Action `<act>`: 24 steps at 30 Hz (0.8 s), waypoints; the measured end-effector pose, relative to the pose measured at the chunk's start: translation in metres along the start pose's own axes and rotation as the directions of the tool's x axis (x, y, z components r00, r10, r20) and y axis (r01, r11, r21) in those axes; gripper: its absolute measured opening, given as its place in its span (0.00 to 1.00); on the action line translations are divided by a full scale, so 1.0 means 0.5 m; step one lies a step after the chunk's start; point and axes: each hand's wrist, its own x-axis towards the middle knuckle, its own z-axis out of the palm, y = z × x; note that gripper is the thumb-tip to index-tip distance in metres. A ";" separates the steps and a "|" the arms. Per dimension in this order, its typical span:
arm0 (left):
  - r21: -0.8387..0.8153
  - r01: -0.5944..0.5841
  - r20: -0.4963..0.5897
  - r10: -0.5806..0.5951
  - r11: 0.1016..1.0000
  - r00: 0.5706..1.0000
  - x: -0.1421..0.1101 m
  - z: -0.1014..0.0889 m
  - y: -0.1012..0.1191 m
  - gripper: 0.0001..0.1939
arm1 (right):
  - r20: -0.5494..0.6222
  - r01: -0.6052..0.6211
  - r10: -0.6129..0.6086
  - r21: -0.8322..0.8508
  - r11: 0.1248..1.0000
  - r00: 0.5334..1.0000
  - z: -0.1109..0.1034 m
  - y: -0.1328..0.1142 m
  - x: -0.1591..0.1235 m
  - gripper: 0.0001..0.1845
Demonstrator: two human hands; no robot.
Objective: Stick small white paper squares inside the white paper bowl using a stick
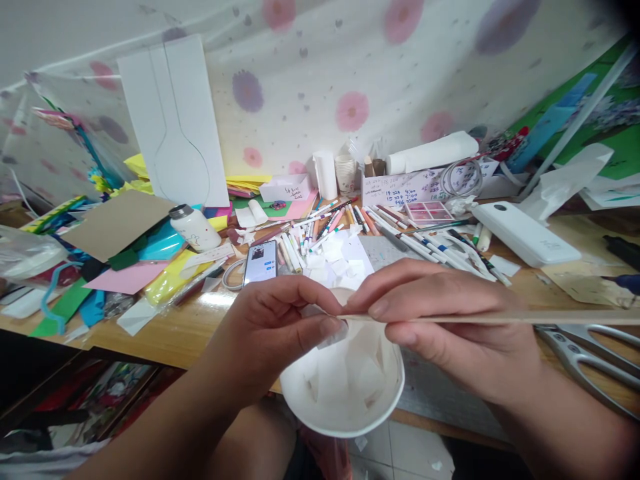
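My left hand [273,330] is closed, its thumb and forefinger pinching the left end of a thin beige strip [575,318], seen nearly edge-on. At that thumb is a small translucent piece [331,338] that looks like tape. My right hand [450,310] grips the strip a little further right, fingers above it and thumb below. The strip runs past this hand and out of view at the right. Just beneath both hands is a white paper bowl [345,420], its mouth turned up toward me. Whether the strip touches the bowl's far rim is hidden by my fingers.
Scissors [580,357] lie at the right, near my right wrist. Several markers [330,227], a phone [260,262], a white bottle [195,227] and a white power bank [525,237] lie beyond the hands. A white board with a drawn outline [177,127] leans on the wall.
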 end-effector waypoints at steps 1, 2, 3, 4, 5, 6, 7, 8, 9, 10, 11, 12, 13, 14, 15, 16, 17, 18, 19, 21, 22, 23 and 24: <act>0.005 0.000 -0.001 0.000 1.000 1.000 0.000 0.000 0.001 0.04 | 0.007 0.003 -0.003 -0.009 1.000 1.000 0.000 0.000 0.000 0.04; 0.009 -0.001 -0.001 0.001 1.000 1.000 0.000 0.000 0.002 0.04 | 0.011 0.006 -0.006 -0.018 1.000 1.000 -0.001 0.000 0.000 0.04; 0.011 -0.002 0.001 0.002 1.000 1.000 0.000 0.000 0.002 0.04 | 0.012 0.010 -0.010 -0.025 1.000 1.000 -0.001 0.000 0.000 0.04; 0.013 -0.002 0.003 0.001 1.000 1.000 -0.001 0.000 0.003 0.04 | 0.013 0.014 -0.013 -0.030 0.999 1.000 -0.001 0.000 0.000 0.04; 0.014 0.000 0.005 0.000 1.000 1.000 -0.001 0.000 0.003 0.04 | 0.015 0.015 -0.015 -0.033 0.999 1.000 -0.002 -0.001 0.000 0.04; 0.015 0.003 0.004 -0.003 1.000 1.000 -0.001 -0.001 0.002 0.04 | 0.018 0.016 -0.015 -0.034 0.999 1.000 -0.002 -0.001 0.000 0.04; 0.014 0.007 0.000 -0.007 1.000 1.000 -0.001 -0.001 0.001 0.04 | 0.023 0.015 -0.014 -0.036 0.999 1.000 -0.002 -0.002 -0.001 0.04; 0.010 0.010 -0.002 -0.010 1.000 1.000 0.000 -0.002 0.000 0.04 | 0.025 0.015 -0.014 -0.037 0.999 1.000 -0.002 -0.002 -0.001 0.03; 0.007 0.013 -0.004 -0.013 1.000 1.000 0.000 -0.003 -0.001 0.04 | 0.024 0.017 -0.016 -0.036 0.999 1.000 -0.002 -0.002 -0.001 0.03; 0.001 0.016 -0.005 -0.016 1.000 1.000 0.000 -0.003 -0.002 0.04 | 0.022 0.014 -0.014 -0.036 0.999 1.000 -0.002 -0.002 -0.001 0.03; -0.005 0.021 -0.008 -0.021 1.000 1.000 0.001 -0.003 -0.003 0.04 | 0.021 0.014 -0.013 -0.035 0.999 1.000 -0.002 -0.002 -0.001 0.03; -0.010 0.024 -0.008 -0.024 1.000 1.000 0.002 -0.003 -0.004 0.04 | 0.019 0.014 -0.014 -0.035 0.999 1.000 -0.002 -0.003 0.000 0.03; -0.013 0.026 -0.004 -0.026 1.000 1.000 0.002 -0.003 -0.004 0.04 | 0.020 0.016 -0.015 -0.037 0.999 1.000 -0.002 -0.003 0.000 0.03; -0.013 0.028 0.000 -0.028 1.000 1.000 0.002 -0.002 -0.003 0.04 | 0.025 0.017 -0.016 -0.041 0.999 1.000 -0.002 -0.003 0.001 0.03; -0.013 0.031 0.002 -0.031 0.999 1.000 0.003 -0.001 -0.003 0.04 | 0.027 0.019 -0.018 -0.044 0.999 0.999 -0.002 -0.003 0.001 0.03; -0.014 0.034 0.005 -0.034 0.999 0.999 0.003 -0.001 -0.002 0.04 | 0.029 0.019 -0.018 -0.048 0.999 0.999 -0.002 -0.003 0.001 0.03; -0.016 0.035 0.006 -0.035 0.999 0.999 0.002 0.000 -0.001 0.04 | 0.028 0.019 -0.017 -0.050 0.999 0.999 -0.002 -0.003 0.001 0.03; -0.019 0.039 0.005 -0.039 0.999 0.999 0.002 0.001 0.000 0.04 | 0.026 0.015 -0.014 -0.051 0.999 1.000 -0.002 -0.003 0.000 0.03; -0.025 0.044 0.000 -0.044 0.999 0.999 0.002 0.002 0.001 0.04 | 0.024 0.013 -0.012 -0.051 0.999 1.000 -0.002 -0.003 0.000 0.03; -0.033 0.052 -0.005 -0.052 0.998 0.999 0.001 0.002 0.002 0.04 | 0.021 0.010 -0.009 -0.053 0.999 1.000 -0.002 -0.002 -0.001 0.03; -0.034 0.057 -0.005 -0.057 0.998 0.998 0.000 0.002 0.002 0.04 | 0.021 0.010 -0.008 -0.057 0.998 1.000 -0.002 -0.002 -0.002 0.04; -0.033 0.060 -0.005 -0.060 0.998 0.998 0.000 0.002 0.003 0.04 | 0.020 0.012 -0.011 -0.061 0.998 1.000 -0.003 -0.001 -0.002 0.04; -0.030 0.059 -0.006 -0.060 0.998 0.998 0.000 0.001 0.003 0.04 | 0.021 0.013 -0.011 -0.065 0.998 1.000 -0.004 -0.001 -0.001 0.04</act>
